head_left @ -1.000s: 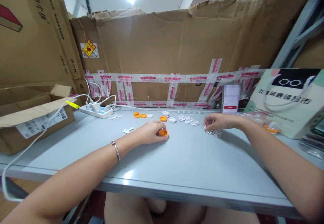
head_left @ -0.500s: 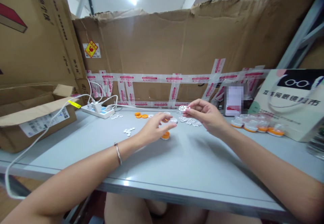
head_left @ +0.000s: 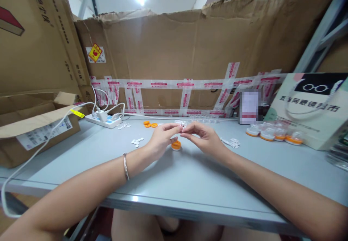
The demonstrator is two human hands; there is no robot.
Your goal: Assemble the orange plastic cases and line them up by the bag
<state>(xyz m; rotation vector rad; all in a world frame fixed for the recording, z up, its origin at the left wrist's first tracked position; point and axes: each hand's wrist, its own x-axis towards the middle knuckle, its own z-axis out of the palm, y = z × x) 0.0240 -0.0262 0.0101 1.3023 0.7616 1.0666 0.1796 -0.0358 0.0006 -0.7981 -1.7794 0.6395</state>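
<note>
My left hand [head_left: 162, 136] and my right hand [head_left: 202, 136] meet above the middle of the grey table [head_left: 190, 183]. Both pinch a small white perforated disc [head_left: 183, 124] between their fingertips. An orange cap [head_left: 175, 145] lies on the table just below the hands, touched by neither. A silver bracelet [head_left: 125, 166] circles my left wrist.
Orange rings [head_left: 150, 124] and small white pieces [head_left: 137, 141] lie behind and left of the hands, more white pieces [head_left: 231, 142] to the right. Capped orange-and-clear pots [head_left: 273, 134] stand by a printed bag [head_left: 312, 106]. A power strip [head_left: 104, 119] with cables sits left, beside an open carton [head_left: 32, 128]. Taped cardboard walls the back.
My right hand lifted a white disc from the pile and carried it left. My left hand let go of the orange cap, rose, and met the right hand on the disc.
</note>
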